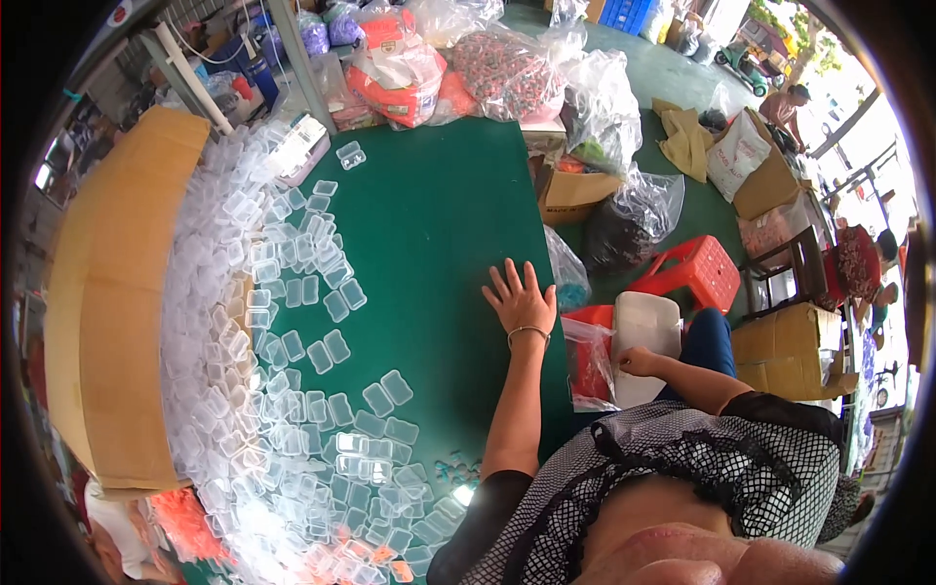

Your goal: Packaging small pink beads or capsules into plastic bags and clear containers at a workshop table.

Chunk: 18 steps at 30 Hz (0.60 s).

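Seeming pause at the table!

Your left hand (pixel 520 300) lay spread, empty, on the green table (pixel 429 234); your right hand (pixel 639 362) curled by a pale container (pixel 648 317), its hold unclear. Clear cases (pixel 281 382) lay left of both; handling them likely called for reaching.

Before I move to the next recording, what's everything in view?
Table: one, green, centre
Boxes: many, clear, table's left side
Bits: several, teal, table's near edge
Cartons: several, brown, left and right
Bags: many, mostly clear, top and right
Crate: one, blue, top
Stool: at least one, red, right
Unclear item: one, whitish, table's right
Other people: at least two, mixed clothing, far right
Left hand: one, bare, flat on table
Right hand: one, bare, by unclear item
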Tool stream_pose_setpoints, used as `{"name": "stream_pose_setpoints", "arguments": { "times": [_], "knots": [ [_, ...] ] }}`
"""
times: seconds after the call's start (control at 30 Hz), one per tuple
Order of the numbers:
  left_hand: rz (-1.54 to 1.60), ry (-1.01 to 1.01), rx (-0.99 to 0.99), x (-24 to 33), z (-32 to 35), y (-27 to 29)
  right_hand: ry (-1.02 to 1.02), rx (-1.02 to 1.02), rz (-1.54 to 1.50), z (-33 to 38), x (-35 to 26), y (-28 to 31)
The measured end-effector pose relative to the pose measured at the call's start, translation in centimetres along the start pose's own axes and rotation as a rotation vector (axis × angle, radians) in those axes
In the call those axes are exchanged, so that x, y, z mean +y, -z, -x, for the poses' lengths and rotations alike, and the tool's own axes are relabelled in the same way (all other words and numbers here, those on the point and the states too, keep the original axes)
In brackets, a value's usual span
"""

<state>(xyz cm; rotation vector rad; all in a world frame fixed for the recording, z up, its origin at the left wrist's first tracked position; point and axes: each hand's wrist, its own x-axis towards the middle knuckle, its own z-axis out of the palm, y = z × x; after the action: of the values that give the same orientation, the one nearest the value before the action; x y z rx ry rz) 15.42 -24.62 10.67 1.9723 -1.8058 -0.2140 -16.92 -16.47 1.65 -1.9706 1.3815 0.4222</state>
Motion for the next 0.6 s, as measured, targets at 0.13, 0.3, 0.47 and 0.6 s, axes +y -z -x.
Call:
{"name": "stream_pose_setpoints", "arguments": {
  "times": [0.13,0.3,0.47,0.6],
  "knots": [
    [-0.007,-0.010,0.000,0.1,-0.1,-0.2,0.071,-0.009,0.052,-0.5,-0.7,1.1],
    [-0.010,-0.018,0.037,0.2,0.0,0.1,0.251,0.037,0.064,-2.3,-2.4,3.2],
    [0.012,-0.004,0.120,-0.3,0.1,-0.5,0.235,-0.053,0.134,-3.9,-6.3,6.5],
    [0.037,-0.015,0.148,0.2,0.0,-0.4,0.314,-0.067,0.184,-5.8,-8.1,8.5]
  ]
}}
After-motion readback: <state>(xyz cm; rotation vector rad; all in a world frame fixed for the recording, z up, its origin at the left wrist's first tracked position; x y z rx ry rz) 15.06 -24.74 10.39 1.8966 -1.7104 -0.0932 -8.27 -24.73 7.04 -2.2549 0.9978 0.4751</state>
